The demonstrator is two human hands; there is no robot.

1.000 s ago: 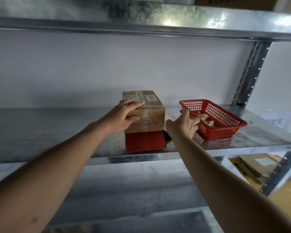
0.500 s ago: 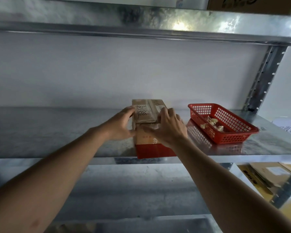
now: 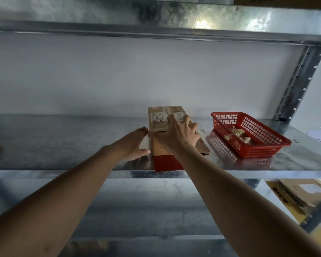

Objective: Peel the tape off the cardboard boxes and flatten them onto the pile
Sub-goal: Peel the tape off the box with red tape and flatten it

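A: Where's the cardboard box [image 3: 166, 125]?
B: Flattened on the shelf [image 3: 63, 145], near its front edge.
A: Hands?
B: Right hand [image 3: 176, 135] pressing on top, fingers spread; left hand [image 3: 135, 143] released, flat against its left side.

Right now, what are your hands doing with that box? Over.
Right hand pressing flat on the cardboard box. Left hand open against its left side. Box on the metal shelf, red basket off to the right, apart.

Your flattened box [image 3: 158, 123] lies on the shelf [image 3: 63, 141], the basket [image 3: 248, 134] to its right (scraps [image 3: 238, 135] inside), your hands [image 3: 176, 135] on it.
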